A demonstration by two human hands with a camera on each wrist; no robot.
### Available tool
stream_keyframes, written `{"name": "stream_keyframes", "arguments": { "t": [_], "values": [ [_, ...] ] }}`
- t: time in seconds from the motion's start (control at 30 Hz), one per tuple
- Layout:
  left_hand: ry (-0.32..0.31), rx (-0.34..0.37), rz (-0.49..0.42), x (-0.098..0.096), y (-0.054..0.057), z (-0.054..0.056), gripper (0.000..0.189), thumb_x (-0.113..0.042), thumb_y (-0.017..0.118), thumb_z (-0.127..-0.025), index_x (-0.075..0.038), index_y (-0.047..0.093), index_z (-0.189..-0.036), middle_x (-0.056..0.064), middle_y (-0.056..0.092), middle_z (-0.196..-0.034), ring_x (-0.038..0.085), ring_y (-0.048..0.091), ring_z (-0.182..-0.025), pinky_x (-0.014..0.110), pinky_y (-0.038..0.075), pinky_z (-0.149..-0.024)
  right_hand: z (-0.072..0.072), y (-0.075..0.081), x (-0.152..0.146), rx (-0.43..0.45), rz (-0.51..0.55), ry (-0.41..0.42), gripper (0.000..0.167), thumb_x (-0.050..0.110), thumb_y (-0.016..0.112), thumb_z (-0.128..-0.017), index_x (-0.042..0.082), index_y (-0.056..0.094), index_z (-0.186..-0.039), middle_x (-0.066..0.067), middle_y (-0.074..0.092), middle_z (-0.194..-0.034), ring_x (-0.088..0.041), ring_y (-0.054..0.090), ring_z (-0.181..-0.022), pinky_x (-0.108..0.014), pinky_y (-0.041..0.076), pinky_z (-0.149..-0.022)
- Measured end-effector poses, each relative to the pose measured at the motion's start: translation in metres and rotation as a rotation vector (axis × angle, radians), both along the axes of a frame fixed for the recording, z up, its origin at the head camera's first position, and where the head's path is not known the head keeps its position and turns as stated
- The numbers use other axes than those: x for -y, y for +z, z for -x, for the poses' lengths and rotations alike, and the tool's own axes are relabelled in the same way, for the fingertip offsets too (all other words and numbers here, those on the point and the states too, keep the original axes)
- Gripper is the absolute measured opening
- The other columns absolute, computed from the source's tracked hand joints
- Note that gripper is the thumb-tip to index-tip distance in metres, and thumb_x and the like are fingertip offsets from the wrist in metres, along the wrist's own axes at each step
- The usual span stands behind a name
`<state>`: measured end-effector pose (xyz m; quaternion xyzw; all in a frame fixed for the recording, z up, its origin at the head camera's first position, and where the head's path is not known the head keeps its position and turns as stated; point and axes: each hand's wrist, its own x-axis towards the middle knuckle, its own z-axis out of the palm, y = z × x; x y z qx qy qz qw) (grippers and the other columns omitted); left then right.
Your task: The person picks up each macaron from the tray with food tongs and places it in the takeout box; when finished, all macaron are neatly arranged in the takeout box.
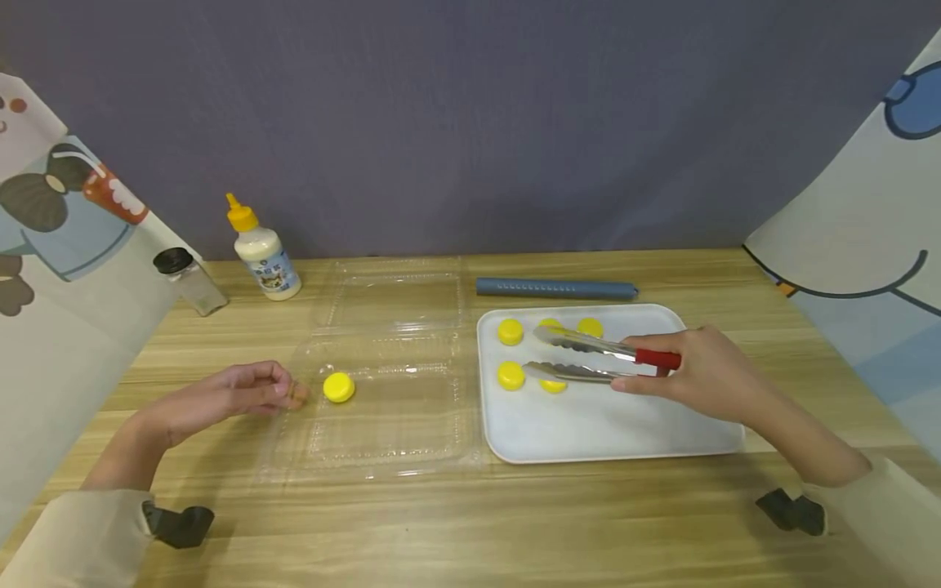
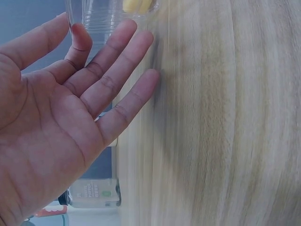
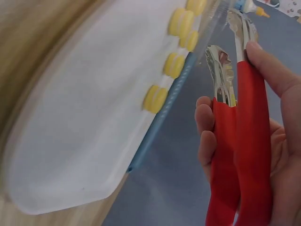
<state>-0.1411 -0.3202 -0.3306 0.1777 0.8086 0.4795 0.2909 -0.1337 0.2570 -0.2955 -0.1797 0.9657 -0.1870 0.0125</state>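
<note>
My left hand (image 1: 231,394) pinches the left rim of a clear plastic clamshell container (image 1: 397,445) between thumb and index finger. In the left wrist view its other fingers (image 2: 110,87) extend loosely. One yellow macaron (image 1: 339,387) sits inside the container near that rim. My right hand (image 1: 709,371) grips metal tongs (image 1: 588,341) by their red handles (image 3: 251,141). The tong arms are spread, with nothing held between the tips, over a white tray (image 1: 610,429). Several more macarons (image 1: 510,376) lie on the tray toward its left and back, some partly hidden by the tongs.
Behind the tray lies a blue-grey bar-shaped object (image 1: 556,288). The container's raised lid (image 1: 397,298) spreads out at the back. A white bottle with a yellow nozzle (image 1: 265,253) and a black-capped jar (image 1: 193,282) stand at the back left. A dark partition (image 1: 470,131) closes the table's rear.
</note>
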Motion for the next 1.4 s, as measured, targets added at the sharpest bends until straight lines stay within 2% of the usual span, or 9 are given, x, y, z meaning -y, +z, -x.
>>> {"name": "stream_keyframes", "arguments": {
  "t": [0.2, 0.4, 0.57, 0.87, 1.07, 1.2, 1.4],
  "values": [
    [-0.016, -0.006, 0.006, 0.001, 0.001, -0.001, 0.02, -0.016, 0.042, -0.11, 0.002, 0.049, -0.113, 0.015, 0.056, -0.122, 0.012, 0.059, -0.114, 0.024, 0.051, -0.095, -0.002, -0.008, -0.009, 0.002, -0.016, -0.01, 0.063, 0.051, 0.083, -0.081, 0.008, 0.073, -0.126, 0.01, 0.026, -0.051, -0.008, 0.026, -0.05, -0.025, 0.025, -0.047],
    [-0.033, -0.01, 0.008, 0.0, 0.001, -0.001, 0.016, -0.016, 0.044, -0.109, -0.001, 0.05, -0.109, 0.013, 0.054, -0.113, 0.017, 0.058, -0.107, 0.025, 0.05, -0.093, -0.003, -0.011, -0.011, 0.014, -0.055, -0.027, 0.064, 0.054, 0.083, -0.079, 0.008, 0.074, -0.123, 0.007, 0.033, -0.053, -0.012, 0.034, -0.055, -0.025, 0.027, -0.048],
    [-0.036, -0.017, 0.015, 0.003, -0.001, -0.001, 0.018, -0.016, 0.042, -0.11, 0.0, 0.051, -0.112, 0.013, 0.055, -0.116, 0.015, 0.058, -0.109, 0.024, 0.05, -0.092, -0.004, -0.014, -0.011, 0.04, -0.067, -0.046, 0.068, 0.061, 0.08, -0.079, 0.01, 0.074, -0.124, 0.007, 0.039, -0.053, -0.013, 0.037, -0.056, -0.026, 0.029, -0.049],
    [-0.036, -0.003, 0.004, 0.003, -0.001, -0.002, 0.018, -0.014, 0.041, -0.11, 0.0, 0.05, -0.113, 0.014, 0.056, -0.12, 0.015, 0.059, -0.112, 0.024, 0.051, -0.094, -0.007, -0.024, -0.009, -0.018, -0.066, -0.04, 0.067, 0.064, 0.079, -0.078, 0.012, 0.076, -0.121, 0.009, 0.036, -0.051, -0.01, 0.033, -0.053, -0.025, 0.028, -0.047],
    [-0.016, 0.033, 0.017, 0.003, 0.0, -0.002, 0.024, -0.017, 0.043, -0.109, 0.003, 0.051, -0.12, 0.016, 0.056, -0.128, 0.014, 0.059, -0.117, 0.024, 0.051, -0.095, -0.008, -0.028, -0.007, -0.029, -0.059, -0.041, 0.064, 0.061, 0.081, -0.077, 0.011, 0.077, -0.118, 0.011, 0.033, -0.05, -0.008, 0.03, -0.051, -0.024, 0.026, -0.046],
    [0.001, 0.07, 0.033, 0.002, 0.002, -0.001, 0.028, -0.021, 0.042, -0.11, 0.004, 0.05, -0.123, 0.017, 0.056, -0.131, 0.017, 0.059, -0.12, 0.025, 0.052, -0.095, -0.008, -0.031, -0.006, -0.045, -0.06, -0.056, 0.061, 0.057, 0.084, -0.076, 0.01, 0.078, -0.116, 0.011, 0.028, -0.05, -0.009, 0.026, -0.051, -0.024, 0.024, -0.047],
    [0.018, 0.075, 0.058, 0.001, 0.003, -0.002, 0.032, -0.024, 0.042, -0.11, 0.003, 0.049, -0.124, 0.018, 0.056, -0.133, 0.029, 0.057, -0.124, 0.028, 0.052, -0.096, -0.008, -0.033, -0.006, -0.069, -0.065, -0.057, 0.06, 0.054, 0.085, -0.076, 0.009, 0.078, -0.114, 0.011, 0.029, -0.047, -0.01, 0.025, -0.051, -0.026, 0.022, -0.048]
  ]
}}
